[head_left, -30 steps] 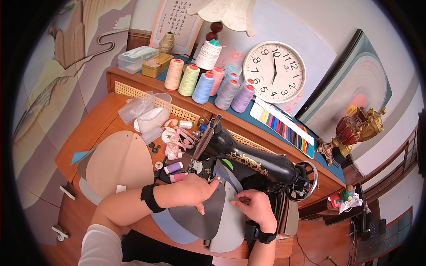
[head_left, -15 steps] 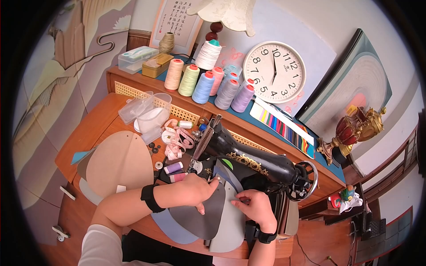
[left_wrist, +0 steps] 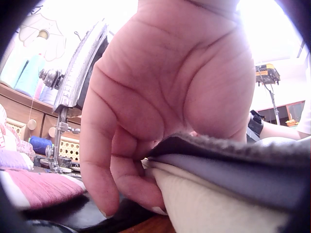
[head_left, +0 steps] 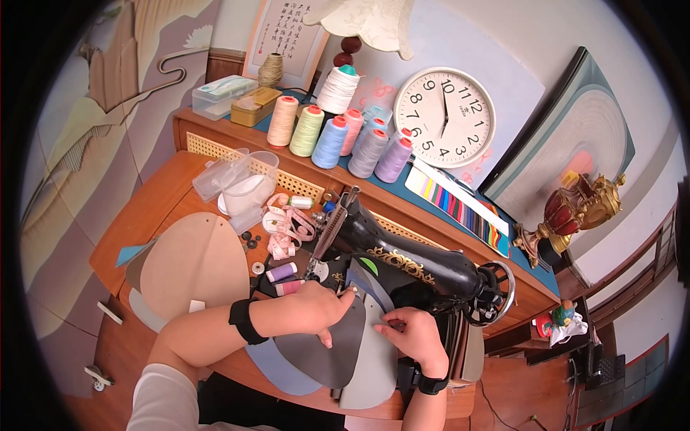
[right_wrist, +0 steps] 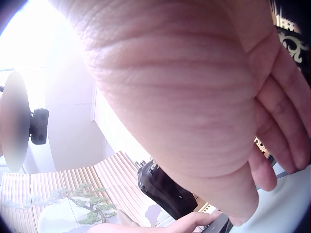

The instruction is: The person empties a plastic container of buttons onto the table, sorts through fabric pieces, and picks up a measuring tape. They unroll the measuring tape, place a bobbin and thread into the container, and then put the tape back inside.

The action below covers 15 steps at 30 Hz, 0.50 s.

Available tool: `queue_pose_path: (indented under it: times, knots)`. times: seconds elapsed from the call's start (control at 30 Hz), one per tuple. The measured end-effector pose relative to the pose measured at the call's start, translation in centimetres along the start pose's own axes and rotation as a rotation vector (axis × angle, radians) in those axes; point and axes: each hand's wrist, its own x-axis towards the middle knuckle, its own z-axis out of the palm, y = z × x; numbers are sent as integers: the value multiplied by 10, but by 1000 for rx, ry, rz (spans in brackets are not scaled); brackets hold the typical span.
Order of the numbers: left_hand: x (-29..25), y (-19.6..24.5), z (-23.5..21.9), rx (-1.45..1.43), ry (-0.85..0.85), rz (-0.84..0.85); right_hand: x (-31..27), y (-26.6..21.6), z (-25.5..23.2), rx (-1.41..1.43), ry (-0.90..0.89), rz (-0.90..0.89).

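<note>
Two hands work at petal-shaped cloth panels in front of a black sewing machine [head_left: 402, 251]. My left hand [head_left: 320, 309] lies across the dark grey panel [head_left: 327, 363]. In the left wrist view, its fingers [left_wrist: 99, 170] curl down at the edge of the layered grey and cream cloth; its thumb is hidden there. My right hand [head_left: 415, 337] rests on the light grey panel [head_left: 370, 377], thumb and fingertips touching its surface. Under the dark grey panel, a blue one [head_left: 284, 373] sticks out towards the person.
Left of the hands lies a beige panel stack [head_left: 194, 266]. Purple thread [head_left: 281, 271], pink thread [head_left: 290, 287], a pink tape measure [head_left: 287, 226] and an open clear box [head_left: 251, 179] sit beside the machine. Several thread cones [head_left: 329, 142] stand on the shelf behind.
</note>
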Motion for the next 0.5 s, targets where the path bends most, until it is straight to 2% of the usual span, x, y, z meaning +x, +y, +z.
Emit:
queue_pose_path:
  times: [0.5]
  knots:
    - [2,-2,5,7,13,12,0,-1,0,-6,9,-6]
